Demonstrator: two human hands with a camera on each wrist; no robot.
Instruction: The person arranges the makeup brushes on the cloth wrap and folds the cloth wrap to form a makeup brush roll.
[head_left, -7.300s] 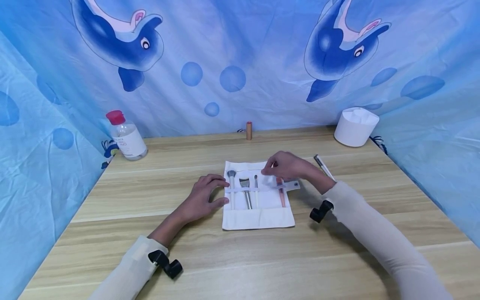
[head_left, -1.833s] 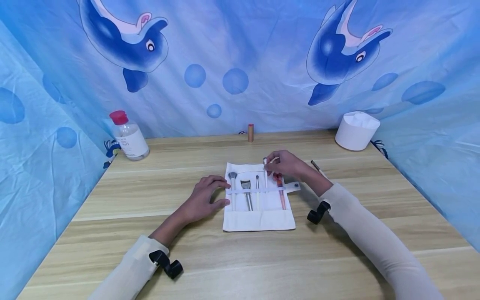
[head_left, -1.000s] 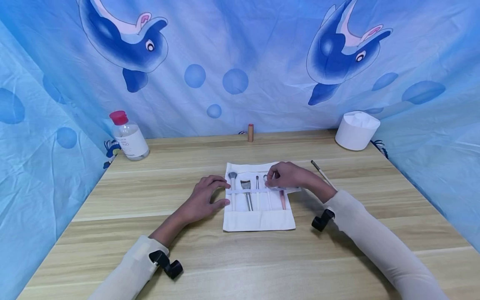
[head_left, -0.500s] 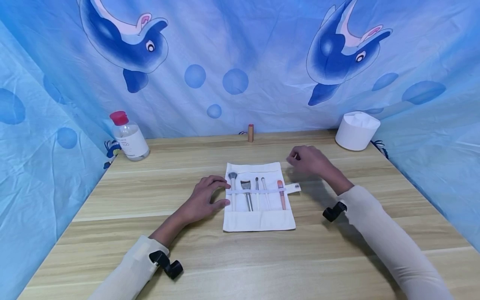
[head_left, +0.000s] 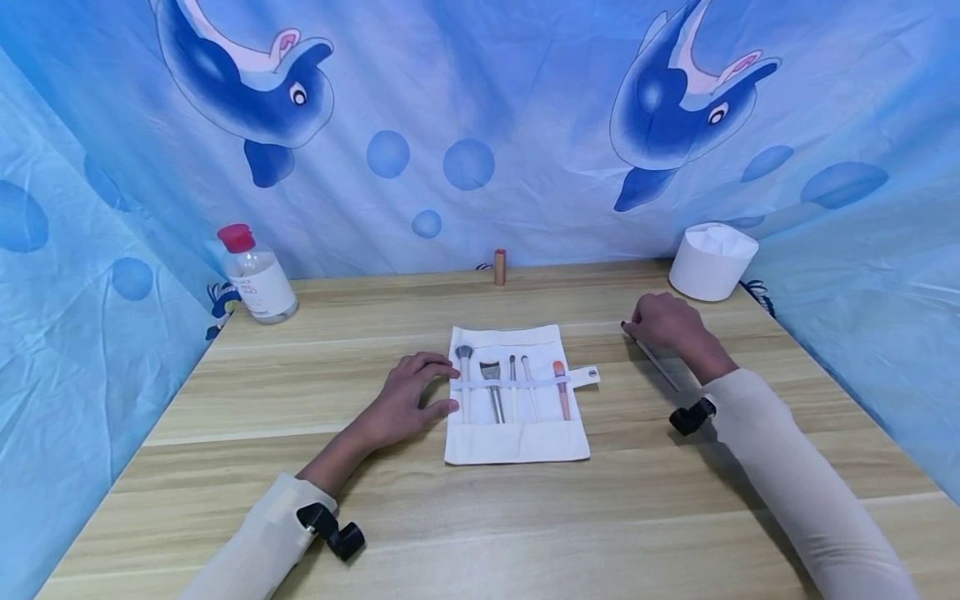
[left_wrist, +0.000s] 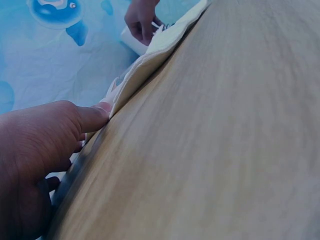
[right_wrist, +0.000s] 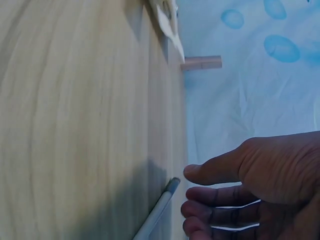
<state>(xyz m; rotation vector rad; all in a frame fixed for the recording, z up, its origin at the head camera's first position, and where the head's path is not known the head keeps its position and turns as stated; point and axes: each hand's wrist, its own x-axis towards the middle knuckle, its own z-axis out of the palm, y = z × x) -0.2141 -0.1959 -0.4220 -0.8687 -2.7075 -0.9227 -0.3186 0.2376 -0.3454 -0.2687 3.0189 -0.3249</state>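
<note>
A white cloth brush roll [head_left: 517, 446] lies unrolled mid-table, with several brushes under its elastic band. Among them are a grey-haired brush [head_left: 464, 353], a wide flat one [head_left: 492, 372] and a pink one [head_left: 562, 392]. My left hand [head_left: 405, 398] rests at the roll's left edge, its thumb [left_wrist: 95, 116] touching the cloth in the left wrist view. To the right, my right hand [head_left: 667, 323] hovers over a thin loose brush [head_left: 658, 365] lying on the wood. In the right wrist view, thumb and fingers are apart beside that brush [right_wrist: 159, 207], holding nothing.
A clear bottle with a red cap [head_left: 260, 279] stands at the back left. A small copper-coloured tube [head_left: 499, 267] stands upright at the back middle, and a white round container [head_left: 711, 262] at the back right. A snap tab [head_left: 585, 377] sticks out from the roll's right side.
My right hand has let go of a thin white brush, which now lies under the band, and has moved right to the loose brush. My left hand has stayed at the roll's edge.
</note>
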